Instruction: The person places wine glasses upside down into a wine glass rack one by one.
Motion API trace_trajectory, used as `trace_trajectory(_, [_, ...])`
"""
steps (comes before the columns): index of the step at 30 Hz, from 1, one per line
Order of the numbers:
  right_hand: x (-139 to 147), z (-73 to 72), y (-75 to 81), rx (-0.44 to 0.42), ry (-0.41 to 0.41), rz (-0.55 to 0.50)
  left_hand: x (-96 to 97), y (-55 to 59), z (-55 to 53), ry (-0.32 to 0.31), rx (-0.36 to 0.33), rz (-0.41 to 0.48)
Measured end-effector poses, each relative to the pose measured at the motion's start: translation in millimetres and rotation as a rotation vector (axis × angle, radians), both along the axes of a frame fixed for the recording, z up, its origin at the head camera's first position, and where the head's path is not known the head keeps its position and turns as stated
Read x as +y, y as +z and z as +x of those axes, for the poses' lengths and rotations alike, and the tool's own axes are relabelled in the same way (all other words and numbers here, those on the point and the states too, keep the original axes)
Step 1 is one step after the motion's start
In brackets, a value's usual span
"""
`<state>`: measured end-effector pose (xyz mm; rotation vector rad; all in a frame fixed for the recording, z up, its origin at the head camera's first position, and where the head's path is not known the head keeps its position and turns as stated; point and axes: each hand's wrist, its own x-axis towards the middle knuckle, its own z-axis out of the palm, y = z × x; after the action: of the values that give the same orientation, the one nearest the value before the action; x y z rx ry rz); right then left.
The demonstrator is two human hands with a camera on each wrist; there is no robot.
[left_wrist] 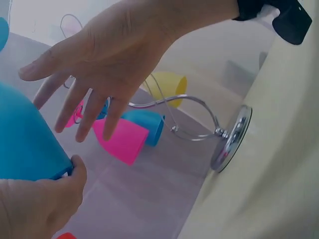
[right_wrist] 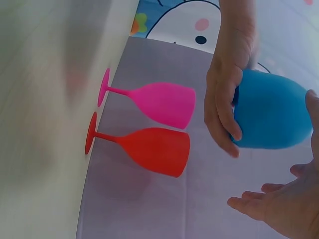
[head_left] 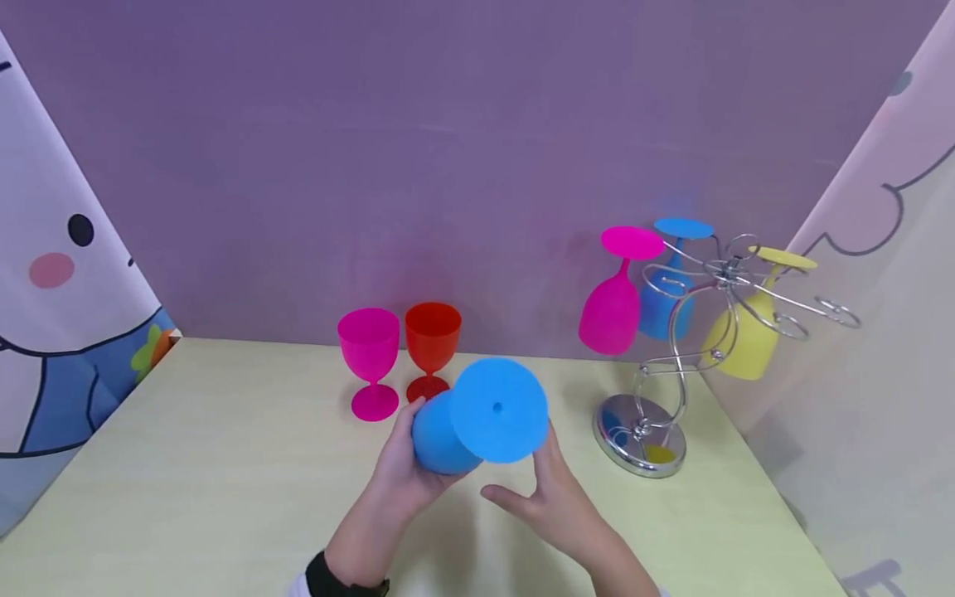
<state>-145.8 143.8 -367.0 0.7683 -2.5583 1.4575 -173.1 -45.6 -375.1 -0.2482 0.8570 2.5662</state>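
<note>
My left hand [head_left: 410, 464] grips a blue plastic goblet [head_left: 440, 435] by its bowl, with the goblet turned over and its round foot towards the head camera. In the right wrist view, the left fingers [right_wrist: 224, 102] wrap the bowl near its rim. Beside the foot is my right hand [head_left: 555, 506], its thumb and fingers spread; the foot hides some of its fingertips in the head view. The left wrist view shows the right hand [left_wrist: 109, 64] with straight fingers and nothing in its grasp. Whether it touches the foot is unclear.
Behind the hands, a pink goblet [head_left: 369, 344] and a red goblet [head_left: 433, 332] stand upright. At right, a chrome rack [head_left: 679, 332] holds a pink goblet [head_left: 612, 311], a blue goblet [head_left: 660, 307] and a yellow goblet [head_left: 746, 336] upside down. A purple backdrop [head_left: 477, 166] borders the table [head_left: 224, 464].
</note>
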Motion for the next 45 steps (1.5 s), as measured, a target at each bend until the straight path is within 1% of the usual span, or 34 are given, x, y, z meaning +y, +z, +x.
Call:
trace_trajectory(4, [-1.8, 3.1, 1.4, 0.042, 0.009, 0.015, 4.2, -1.3, 0.0, -0.075, -0.014, 0.071])
trace_trajectory(6, [-2.9, 4.6, 1.8, 0.062, 0.022, 0.013, 5.9, -1.7, 0.2, -0.104, -0.019, 0.086])
trace_trajectory(8, [-4.3, 6.0, 2.5, 0.062, 0.032, 0.003, 7.5, -2.0, 0.2, -0.138, -0.014, 0.086])
trace_trajectory(12, [-6.8, 6.7, 3.9, 0.095, 0.041, -0.002, 10.4, -1.8, -0.7, -0.199, 0.020, 0.071])
trace_trajectory(15, [-7.9, 5.2, 4.9, 0.124, 0.049, -0.009, 13.2, -1.9, -2.2, -0.244, 0.062, 0.065])
trace_trajectory(19, [-8.2, 4.9, 5.9, 0.091, 0.047, -0.028, 17.7, -2.9, -2.9, -0.286, 0.092, 0.047])
trace_trajectory(22, [-8.1, 6.9, 5.4, 0.043, 0.026, -0.036, 19.5, -5.9, 0.4, -0.297, 0.066, 0.036])
trace_trajectory(24, [-8.4, 8.4, 4.4, 0.019, 0.012, -0.036, 20.2, -8.4, 2.8, -0.313, 0.069, 0.039])
trace_trajectory(30, [-9.6, 12.2, 0.8, 0.002, -0.008, -0.023, 19.9, -15.1, 9.0, -0.329, 0.046, 0.048])
trace_trajectory(35, [-9.8, 13.7, -1.8, 0.016, -0.021, -0.007, 20.5, -16.6, 10.9, -0.337, 0.026, 0.066])
trace_trajectory(38, [-9.8, 13.9, -2.1, 0.047, -0.019, 0.009, 20.8, -16.9, 11.8, -0.339, 0.007, 0.071])
trace_trajectory(42, [-10.9, 12.8, -0.6, 0.094, -0.001, 0.017, 21.5, -16.2, 12.5, -0.323, -0.014, 0.082])
trace_trajectory(45, [-12.7, 11.7, 1.2, 0.085, 0.003, 0.018, 21.3, -14.9, 12.7, -0.302, -0.028, 0.091])
